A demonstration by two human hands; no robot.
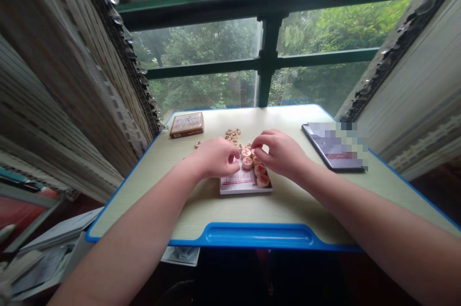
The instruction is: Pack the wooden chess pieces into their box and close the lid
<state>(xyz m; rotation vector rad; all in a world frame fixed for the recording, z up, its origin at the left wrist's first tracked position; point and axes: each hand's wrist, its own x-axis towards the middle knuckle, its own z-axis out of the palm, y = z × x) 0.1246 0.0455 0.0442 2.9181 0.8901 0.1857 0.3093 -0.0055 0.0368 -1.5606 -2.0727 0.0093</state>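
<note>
A small square board (240, 182) with red lines lies in the middle of the desk (288, 205). Several round wooden chess pieces (260, 170) with red marks sit along its right side. My left hand (216, 156) rests over the board's upper left corner, its fingers curled together with the fingertips down at the pieces. My right hand (278, 151) is beside it over the board's upper right, thumb and forefinger pinched at a piece near the top. More loose pieces (233, 132) lie on the desk just behind my hands.
A brown box lid (187, 124) lies at the desk's far left. A dark tablet (333, 148) lies at the right. The desk has a blue rim with a pen groove (259, 235) at the front. Blinds hang on both sides, with a green-framed window (268, 56) ahead.
</note>
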